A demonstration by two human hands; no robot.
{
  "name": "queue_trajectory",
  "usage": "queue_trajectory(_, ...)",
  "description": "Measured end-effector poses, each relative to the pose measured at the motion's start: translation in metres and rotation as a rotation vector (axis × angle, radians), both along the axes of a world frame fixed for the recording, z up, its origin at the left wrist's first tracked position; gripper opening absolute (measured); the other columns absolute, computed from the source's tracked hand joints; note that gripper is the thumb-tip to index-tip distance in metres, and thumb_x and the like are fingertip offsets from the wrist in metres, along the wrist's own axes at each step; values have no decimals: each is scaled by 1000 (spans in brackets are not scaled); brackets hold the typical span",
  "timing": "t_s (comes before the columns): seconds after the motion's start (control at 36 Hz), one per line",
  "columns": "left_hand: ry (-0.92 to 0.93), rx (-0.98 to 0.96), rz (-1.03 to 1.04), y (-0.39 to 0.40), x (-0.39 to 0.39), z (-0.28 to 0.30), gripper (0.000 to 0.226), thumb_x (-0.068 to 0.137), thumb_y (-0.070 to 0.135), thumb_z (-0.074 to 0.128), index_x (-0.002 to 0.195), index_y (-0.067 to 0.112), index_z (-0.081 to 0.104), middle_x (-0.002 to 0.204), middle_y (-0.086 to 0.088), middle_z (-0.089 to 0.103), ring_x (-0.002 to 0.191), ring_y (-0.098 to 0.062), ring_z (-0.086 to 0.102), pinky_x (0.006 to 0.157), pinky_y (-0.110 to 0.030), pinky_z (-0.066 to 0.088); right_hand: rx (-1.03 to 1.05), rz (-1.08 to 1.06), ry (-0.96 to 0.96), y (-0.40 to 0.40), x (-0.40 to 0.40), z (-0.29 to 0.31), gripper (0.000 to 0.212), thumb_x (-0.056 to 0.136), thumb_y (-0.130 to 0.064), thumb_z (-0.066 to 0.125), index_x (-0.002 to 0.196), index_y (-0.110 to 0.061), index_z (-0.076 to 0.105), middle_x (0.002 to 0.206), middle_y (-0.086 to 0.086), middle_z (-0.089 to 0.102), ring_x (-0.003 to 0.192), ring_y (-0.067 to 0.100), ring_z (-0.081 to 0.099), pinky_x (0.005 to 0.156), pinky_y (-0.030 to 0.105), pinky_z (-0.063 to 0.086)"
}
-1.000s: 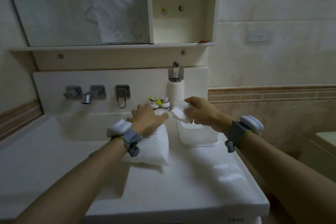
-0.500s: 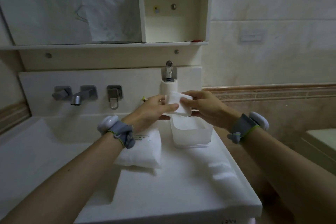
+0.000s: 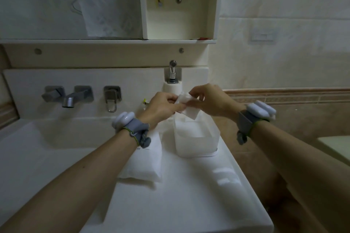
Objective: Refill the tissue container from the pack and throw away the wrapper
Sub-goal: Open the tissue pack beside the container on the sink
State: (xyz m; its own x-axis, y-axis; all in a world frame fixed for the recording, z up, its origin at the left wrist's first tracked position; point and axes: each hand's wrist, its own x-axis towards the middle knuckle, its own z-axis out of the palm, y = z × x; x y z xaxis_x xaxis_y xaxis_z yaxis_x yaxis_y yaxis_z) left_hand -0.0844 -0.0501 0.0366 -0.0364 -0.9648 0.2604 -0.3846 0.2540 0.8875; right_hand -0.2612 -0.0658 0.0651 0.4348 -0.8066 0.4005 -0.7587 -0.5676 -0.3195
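**A:** ok so where's everything sitting? how much room is there to work?

**B:** the counter [image 3: 189, 204] is a narrow white slab, sink basin [image 3: 62, 134] on its left side, and its right edge drops off just past the tissue container [image 3: 197, 138]. the container stands close to that right edge, toward the back. the tissue pack [image 3: 144, 161] lies flat just left of it, right along the basin's rim. the front half of the counter is bare, so that's where the open space is. back edge is tighter: a chrome dispenser [image 3: 172, 72] on the wall with a white roll [image 3: 171, 89] under it.

**A:** and the hands?

**B:** both up over the container's back rim. left hand [image 3: 162, 106] and right hand [image 3: 212, 100] each pinch a small folded wad of tissues [image 3: 186, 105] between thumb and fingertips, fingers curled round it. the wad hangs above the container's open mouth, not touching it as far as i can tell. the pack sits under the left wrist, neither hand on it.

**A:** anything in the container?

**B:** looks whitish inside, can't tell how full.
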Motion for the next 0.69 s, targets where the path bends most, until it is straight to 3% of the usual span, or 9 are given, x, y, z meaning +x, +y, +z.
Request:
queue_trajectory(0.06,-76,-22,33,-9,-2,-3,17,84,17,72,100,10,72,80,-3,71,65,-9,63,66,-26,46,-44,-41,-14,-12,0,-6,24,93,-35,60,111,-20,66,97,-4,67,72,7,56,68,23,48)
queue_trajectory(0.17,-542,-102,210,-16,-2,-10,35,88,24,62,122,13,61,115,-5,66,108,-24,60,93,-30,47,-164,-269,-52,-32,-10,-21,22,94,-30,55,108,-15,63,100,7,68,87,27,64,79,45,54)
queue_trajectory(0.22,-717,-91,205,-19,-3,-13,40,89,33,58,125,15,55,121,-6,62,114,-27,54,96,-36,43,-124,-346,5,-39,-17,-27,20,92,-27,54,104,-14,63,99,9,67,86,30,64,78,46,55)
queue_trajectory(0.33,-1020,-46,243,-30,-8,-18,41,90,42,54,123,17,55,127,-7,56,123,-31,45,98,-44,31,-33,-268,205,-49,-22,-41,23,91,-24,55,109,-17,67,102,9,68,87,30,64,77,45,55)
queue_trajectory(0.47,-1102,12,227,-36,-15,-24,40,90,36,53,122,12,50,130,-14,49,125,-34,40,95,-45,29,-36,-187,343,-61,-10,-49,23,92,-24,57,115,-23,60,105,5,67,91,26,63,81,42,55)
queue_trajectory(0.58,-1157,11,245,-34,-18,-29,20,89,26,54,103,14,45,123,-15,51,120,-34,41,96,-45,30,-9,-163,388,-70,3,-53,23,93,-23,58,115,-20,62,107,7,65,92,27,62,83,42,55)
queue_trajectory(0.69,-1163,-23,252,-36,-19,-33,23,88,19,53,108,10,48,122,-14,52,117,-33,44,95,-44,30,-36,-208,433,-79,7,-59,26,93,-21,59,117,-14,64,113,8,61,96,29,62,84,42,55)
